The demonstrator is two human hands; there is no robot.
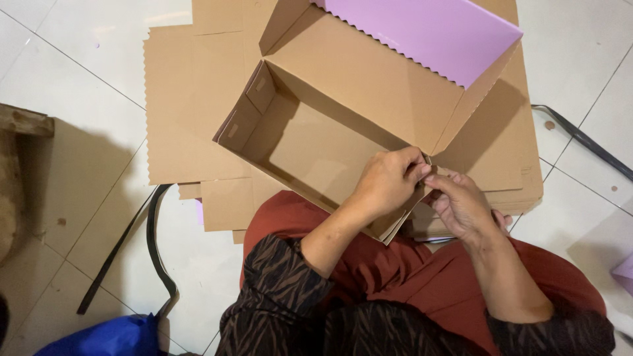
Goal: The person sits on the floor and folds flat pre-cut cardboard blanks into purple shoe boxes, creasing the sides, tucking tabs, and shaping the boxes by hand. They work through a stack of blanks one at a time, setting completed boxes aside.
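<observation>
A half-folded brown cardboard box (316,142), matte inside with a lilac outer face and zigzag-cut flap edge, rests on the person's lap above a stack of flat brown cardboard blanks (191,105). The left hand (386,184) and right hand (461,204) both pinch its near corner flap.

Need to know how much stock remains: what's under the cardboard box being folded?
Under the half-folded box lies a stack of flat brown cardboard blanks on the tiled floor. The left hand and right hand pinch its near corner. The stack's middle is covered, so no count.
</observation>
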